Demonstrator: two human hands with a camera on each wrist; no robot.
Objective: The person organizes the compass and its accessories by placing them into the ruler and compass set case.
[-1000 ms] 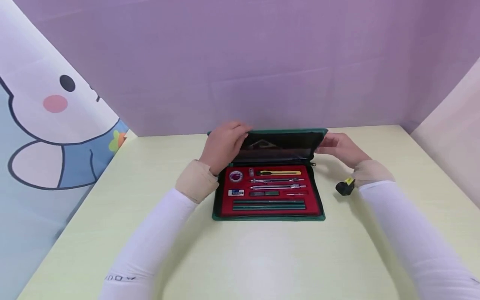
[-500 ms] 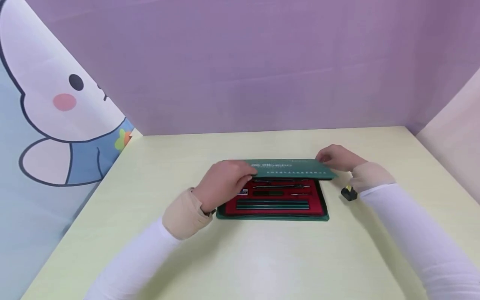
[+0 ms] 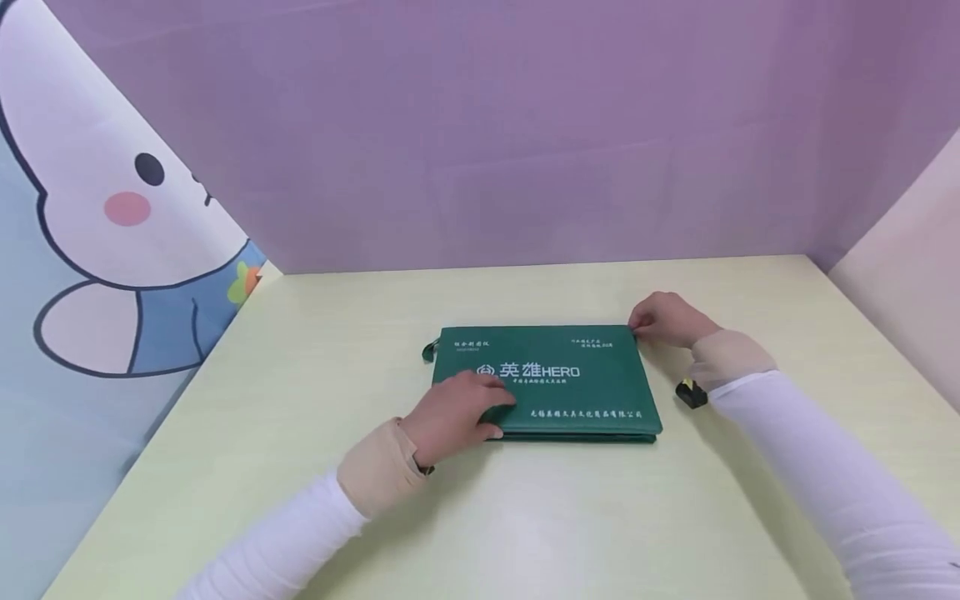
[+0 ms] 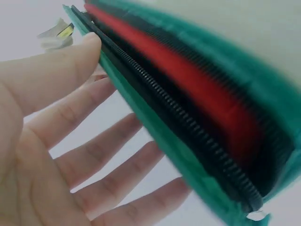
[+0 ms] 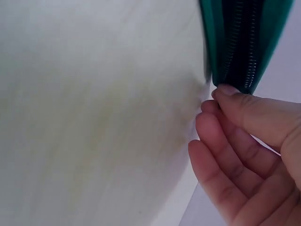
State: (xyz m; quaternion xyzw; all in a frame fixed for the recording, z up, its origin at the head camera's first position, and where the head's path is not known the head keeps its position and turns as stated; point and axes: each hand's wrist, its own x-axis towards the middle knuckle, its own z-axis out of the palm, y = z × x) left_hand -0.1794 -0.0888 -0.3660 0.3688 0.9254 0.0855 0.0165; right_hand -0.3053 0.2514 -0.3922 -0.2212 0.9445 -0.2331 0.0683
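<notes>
A green zippered drawing-set case [image 3: 547, 392] lies on the table with its lid lowered, white lettering on top. My left hand [image 3: 457, 417] is at its front left. In the left wrist view, the thumb [image 4: 89, 47] lies at the lid's zipper edge with the fingers across its outer face, pinching it. A gap still shows the red lining [image 4: 188, 70]. At the back right corner, my right hand [image 3: 671, 319] pinches with thumb [image 5: 254, 113] and forefinger where the zipper rows [image 5: 240, 47] meet; any zipper pull there is hidden by the fingertips.
The case rests on a pale table [image 3: 570, 517]. A purple cloth wall [image 3: 487, 142] rises behind the table's back edge, with a cartoon-printed cloth [image 3: 90, 250] at the left. Beside my right wrist is a small black-and-yellow device [image 3: 692, 393].
The lid has swung down towards me over the red tray and its tools, which are now covered. My left hand came forward with it; my right hand moved slightly nearer to the back corner.
</notes>
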